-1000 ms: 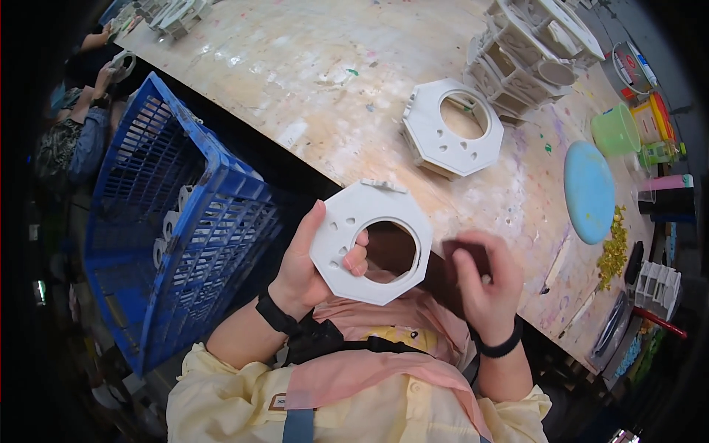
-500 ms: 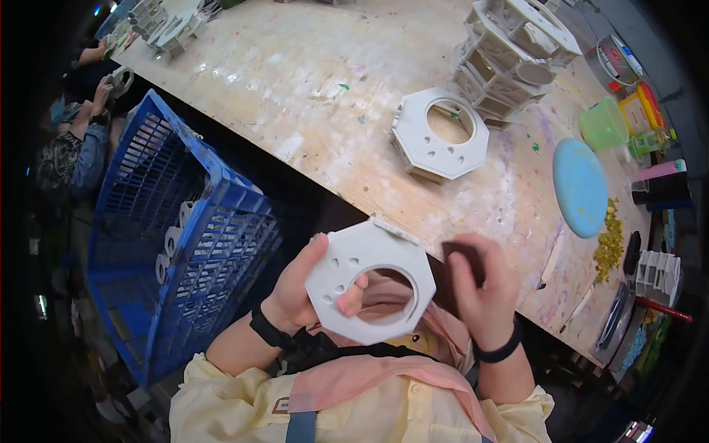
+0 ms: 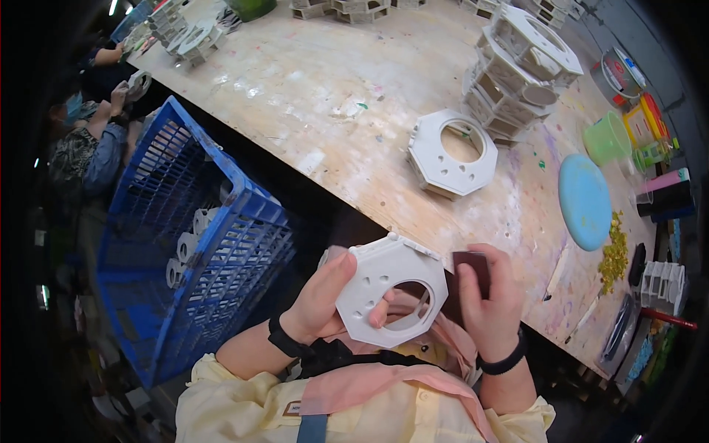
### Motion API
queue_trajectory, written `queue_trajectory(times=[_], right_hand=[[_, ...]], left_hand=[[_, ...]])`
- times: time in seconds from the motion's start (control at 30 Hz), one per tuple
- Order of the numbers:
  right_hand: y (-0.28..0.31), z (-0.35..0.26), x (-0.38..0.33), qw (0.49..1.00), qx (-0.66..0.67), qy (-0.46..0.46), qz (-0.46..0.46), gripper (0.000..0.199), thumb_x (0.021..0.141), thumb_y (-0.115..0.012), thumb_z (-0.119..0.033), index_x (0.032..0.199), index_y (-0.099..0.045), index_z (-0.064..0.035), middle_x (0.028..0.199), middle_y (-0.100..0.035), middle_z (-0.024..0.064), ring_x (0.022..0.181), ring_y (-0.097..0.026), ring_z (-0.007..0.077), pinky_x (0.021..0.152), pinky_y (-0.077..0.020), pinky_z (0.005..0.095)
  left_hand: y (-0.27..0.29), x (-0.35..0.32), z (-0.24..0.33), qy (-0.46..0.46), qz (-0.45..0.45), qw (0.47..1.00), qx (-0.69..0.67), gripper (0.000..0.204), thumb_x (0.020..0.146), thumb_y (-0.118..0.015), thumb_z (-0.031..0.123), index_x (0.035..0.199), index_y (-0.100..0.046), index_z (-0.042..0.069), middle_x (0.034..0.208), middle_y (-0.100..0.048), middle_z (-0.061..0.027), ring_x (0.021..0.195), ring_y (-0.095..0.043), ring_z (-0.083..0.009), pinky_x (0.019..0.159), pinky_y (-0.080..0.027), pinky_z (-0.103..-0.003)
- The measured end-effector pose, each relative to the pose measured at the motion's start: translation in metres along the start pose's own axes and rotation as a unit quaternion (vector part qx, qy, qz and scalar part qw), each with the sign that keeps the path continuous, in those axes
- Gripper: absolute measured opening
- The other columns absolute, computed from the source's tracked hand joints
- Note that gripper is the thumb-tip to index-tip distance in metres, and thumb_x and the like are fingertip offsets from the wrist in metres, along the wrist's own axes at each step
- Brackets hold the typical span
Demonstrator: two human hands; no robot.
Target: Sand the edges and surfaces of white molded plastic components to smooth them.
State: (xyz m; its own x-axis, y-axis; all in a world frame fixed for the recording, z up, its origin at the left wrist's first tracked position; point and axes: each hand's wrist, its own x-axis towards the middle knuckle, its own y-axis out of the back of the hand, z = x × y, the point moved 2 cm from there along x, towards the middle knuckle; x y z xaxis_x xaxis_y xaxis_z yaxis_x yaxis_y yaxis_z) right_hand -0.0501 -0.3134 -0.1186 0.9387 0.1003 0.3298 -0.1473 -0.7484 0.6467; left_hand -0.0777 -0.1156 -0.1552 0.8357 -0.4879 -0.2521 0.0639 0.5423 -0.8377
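A: Where is the piece, and who has it?

B: A white octagonal piece [image 3: 395, 269] appears low at the center of the frame, clamped in a worker's left hand [image 3: 317, 295], thumb at its left edge, a fingertip poking through the round opening. Just to the right, the thumb and fingers of the right hand [image 3: 491, 295] close on a dark flat pad [image 3: 478, 270].

A: How would it handle?

B: Probably light and stiff, with a matte face that looks more dry than slippery. The raised strip on its upper edge and the rim of the opening seem the likeliest to chip; the plain outer edge looks the safest hold.

A: And the count?

B: One piece in hand and one matching octagon [image 3: 436, 142] alone on the worktable [image 3: 295, 96], right of upper center. One tall stack [image 3: 496, 92] of white parts stands at upper right, its layers too overlapped to number. At left, one blue crate [image 3: 238, 189] holds at least three white rings [image 3: 192, 240]. At right: one light-blue oval disc [image 3: 585, 201], one green cup [image 3: 607, 138].
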Motion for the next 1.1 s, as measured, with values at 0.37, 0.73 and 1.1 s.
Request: queue_trajectory(times=[0.37, 0.73, 1.1], right_hand=[[-0.008, -0.029, -0.008, 0.93, 0.337, -0.062, -0.135, 0.023, 0.08, -0.062, -0.004, 0.102, -0.055, -0.0022, 0.077, -0.065, 0.0079, 0.065, -0.063, 0.0116, 0.059, -0.0483, 0.022], [-0.022, -0.043, -0.011, 0.944, 0.23, 0.154, -0.179, 0.027, 0.072, -0.067, -0.006, 0.099, -0.061, -0.0078, 0.069, -0.061, 0.0058, 0.056, -0.06, 0.0191, 0.05, -0.0467, 0.0276], [-0.014, -0.033, -0.005, 0.959, 0.272, -0.044, -0.073, 0.02, 0.077, -0.062, -0.001, 0.097, -0.058, -0.0022, 0.069, -0.062, 0.0098, 0.059, -0.063, 0.0193, 0.053, -0.0479, 0.0252]], left_hand=[[-0.01, 0.0, -0.004, 0.004, 0.015, 0.998, 0.055, 0.043, 0.098, -0.025, 0.031, 0.124, -0.039, -0.001, 0.095, -0.058, -0.0123, 0.076, -0.058, -0.0179, 0.072, -0.049, -0.029], [-0.011, -0.004, -0.01, 0.005, 0.076, 0.984, 0.159, 0.041, 0.098, -0.03, 0.025, 0.133, -0.03, 0.004, 0.124, -0.045, -0.0097, 0.111, -0.047, -0.017, 0.092, -0.04, -0.031], [-0.014, -0.004, -0.004, 0.029, 0.028, 0.984, 0.175, 0.04, 0.097, -0.028, 0.027, 0.132, -0.026, 0.007, 0.116, -0.047, -0.0127, 0.097, -0.055, -0.0215, 0.083, -0.047, -0.035]])
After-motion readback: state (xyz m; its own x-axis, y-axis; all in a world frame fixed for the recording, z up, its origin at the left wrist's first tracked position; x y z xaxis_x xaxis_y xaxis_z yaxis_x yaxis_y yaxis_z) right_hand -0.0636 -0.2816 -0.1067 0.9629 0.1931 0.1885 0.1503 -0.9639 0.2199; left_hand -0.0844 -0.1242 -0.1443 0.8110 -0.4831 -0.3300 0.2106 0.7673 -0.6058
